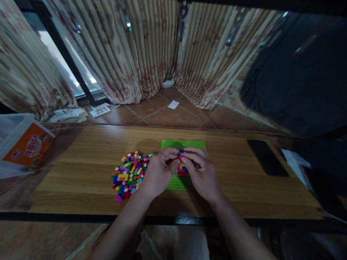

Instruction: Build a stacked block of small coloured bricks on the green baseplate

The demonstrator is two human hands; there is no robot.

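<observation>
Both hands are meeting over the green baseplate, which is lying flat on the wooden surface. The left hand is curling its fingers in a narrow grip, thumb and forefinger pinching toward a small cluster of coloured bricks that is sitting on the baseplate. The right hand is doing the same from the other side, its fingertips closing tightly on the top of that cluster, so the two grips are touching or nearly touching each other there. Which single brick each is pinching is too small to tell. Just left of the baseplate, beside the left hand, a loose heap of bricks is spreading across the surface. A dark phone is lying well apart to the right, and an orange box is resting at the far left edge.
</observation>
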